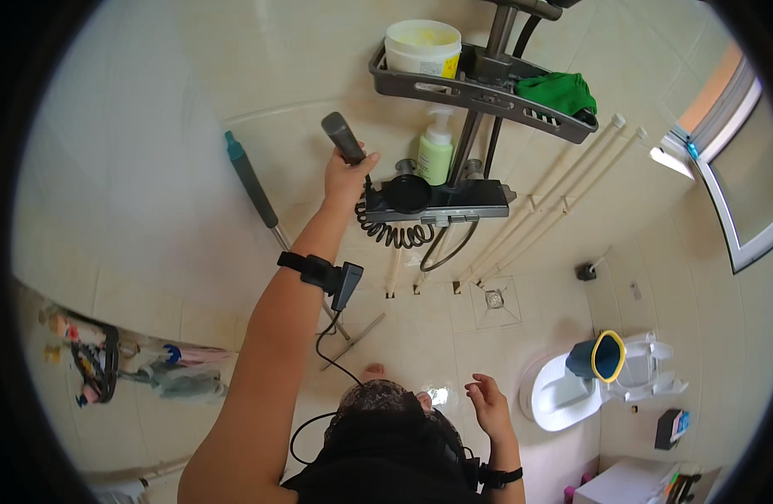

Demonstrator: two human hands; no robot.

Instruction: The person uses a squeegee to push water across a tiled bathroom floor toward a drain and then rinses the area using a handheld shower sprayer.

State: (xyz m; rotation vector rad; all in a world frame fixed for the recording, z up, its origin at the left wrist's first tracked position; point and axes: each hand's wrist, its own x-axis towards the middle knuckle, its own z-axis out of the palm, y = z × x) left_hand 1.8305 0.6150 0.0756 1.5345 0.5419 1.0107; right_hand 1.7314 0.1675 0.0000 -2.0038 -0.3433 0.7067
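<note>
My left hand [350, 173] is raised to the wall, wrapped around the lower part of a dark handheld sprayer [342, 133]. Just right of it is a black shower mixer unit [468, 198] with a coiled black hose [396, 234] hanging below. A pale green pump bottle [435, 157] stands on the unit. Above, a dark shower shelf [424, 88] bears an open white tub [422, 50] with yellow remains inside and a green cloth [558, 91]. My right hand [489, 406] hangs low at my side over the tiled floor, fingers apart and holding nothing.
A long-handled squeegee [254, 189] leans left of my arm. Pale pipes [538, 201] run down the wall near a floor drain [494, 298]. At right are a squat toilet [566, 394], a dark blue bucket [594, 357] with a yellow rim, and an open window [742, 236].
</note>
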